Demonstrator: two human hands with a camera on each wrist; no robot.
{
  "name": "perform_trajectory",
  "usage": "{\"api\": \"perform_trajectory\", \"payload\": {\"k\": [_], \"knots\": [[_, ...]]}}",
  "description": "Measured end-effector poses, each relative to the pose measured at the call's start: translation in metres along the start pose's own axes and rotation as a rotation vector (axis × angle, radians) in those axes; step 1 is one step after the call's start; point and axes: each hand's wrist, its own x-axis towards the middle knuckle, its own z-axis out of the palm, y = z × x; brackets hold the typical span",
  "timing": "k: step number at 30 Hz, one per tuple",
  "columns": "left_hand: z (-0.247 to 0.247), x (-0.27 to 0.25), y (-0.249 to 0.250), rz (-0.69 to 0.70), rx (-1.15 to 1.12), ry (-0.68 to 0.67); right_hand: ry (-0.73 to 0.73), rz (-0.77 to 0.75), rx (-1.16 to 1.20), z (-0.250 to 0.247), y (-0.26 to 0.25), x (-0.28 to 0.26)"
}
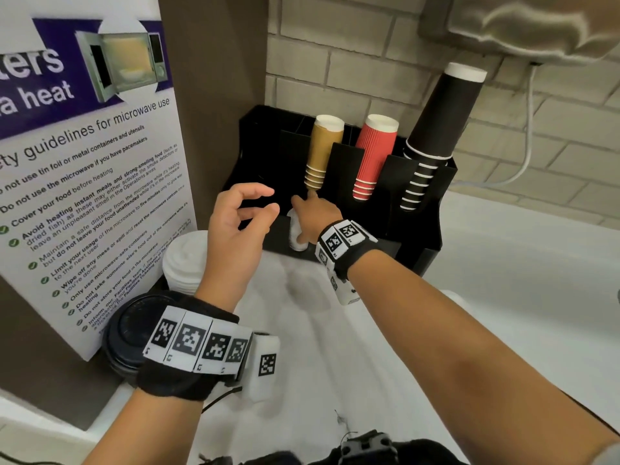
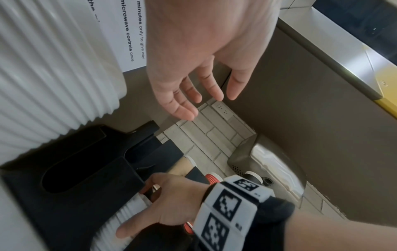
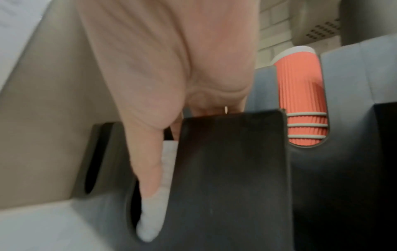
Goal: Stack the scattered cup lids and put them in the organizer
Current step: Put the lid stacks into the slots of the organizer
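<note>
Nearest, by the counter's left edge: a stack of dark lids [image 1: 129, 340] and, just behind, a tall stack of white lids [image 1: 183, 260], both outside the organizer. Above them, left hand [image 1: 240, 226] empty, fingers loosely spread, gripping nothing. Farther in, right hand [image 1: 313, 218] curled round a short stack of white lids [image 1: 297, 234], lowering it into a front slot of the black organizer [image 1: 419, 229]; fingers wedged between slot wall and lids. Likely trouble: lids catching the slot's edge and tipping, or the stack splaying as the fingers pull out of so tight a gap. Behind, brown, red [image 1: 374, 156] and black cup stacks standing upside down in the organizer. White counter [image 1: 503, 280], pale brick wall, microwave safety poster [image 1: 84, 162] at left.
</note>
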Motion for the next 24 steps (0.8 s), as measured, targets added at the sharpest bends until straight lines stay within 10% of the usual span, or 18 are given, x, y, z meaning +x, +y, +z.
{"api": "perform_trajectory", "payload": {"k": [11, 16, 20, 24], "knots": [[0.003, -0.004, -0.005, 0.006, -0.015, -0.003, 0.100, 0.014, -0.150, 0.014, -0.008, -0.015], [0.004, -0.007, -0.004, 0.001, -0.036, -0.050, 0.227, 0.027, 0.217, -0.003, 0.001, -0.042], [0.010, -0.013, -0.007, -0.039, -0.058, -0.139, 0.472, 0.247, 0.596, -0.005, 0.046, -0.095], [0.017, -0.021, -0.017, -0.102, -0.053, -0.226, 0.407, 0.588, 0.666, 0.021, 0.109, -0.162]]}}
